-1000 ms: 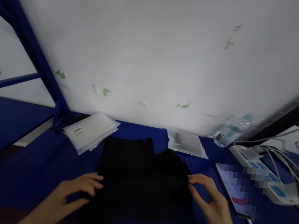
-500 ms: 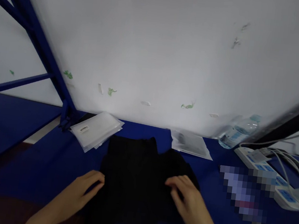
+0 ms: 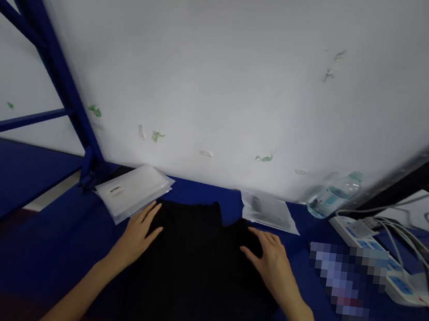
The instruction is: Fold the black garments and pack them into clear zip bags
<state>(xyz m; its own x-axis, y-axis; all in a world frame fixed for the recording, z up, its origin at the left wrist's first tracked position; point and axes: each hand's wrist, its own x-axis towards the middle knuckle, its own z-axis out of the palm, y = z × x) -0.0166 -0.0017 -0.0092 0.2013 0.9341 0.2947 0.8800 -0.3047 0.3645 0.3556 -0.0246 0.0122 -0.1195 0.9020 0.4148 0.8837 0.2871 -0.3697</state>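
Observation:
A black piece of clothing (image 3: 189, 267) lies spread over the front of the blue table; its exact kind is hard to make out in the dark cloth. My left hand (image 3: 138, 234) rests at its upper left edge, fingers apart, thumb over the fabric. On the opposite side my right hand (image 3: 268, 258) lies on the upper right part, its thumb and fingers spread with a gap between them. Neither hand has cloth visibly gripped. The garment's lower end runs down towards the bottom of the view and is lost in shadow.
Translucent zip bags (image 3: 134, 192) lie behind at left, another bag (image 3: 268, 212) with something grey at back centre. To the right are a water bottle (image 3: 333, 196), a white power strip (image 3: 404, 288) with cables and a blurred-out phone (image 3: 340, 285). A blue frame (image 3: 60, 79) rises at left.
Both hands have moved farther up the black garment, towards its far edge. The fingers of my left hand have spread from a near pinch, and those of my right hand have opened too.

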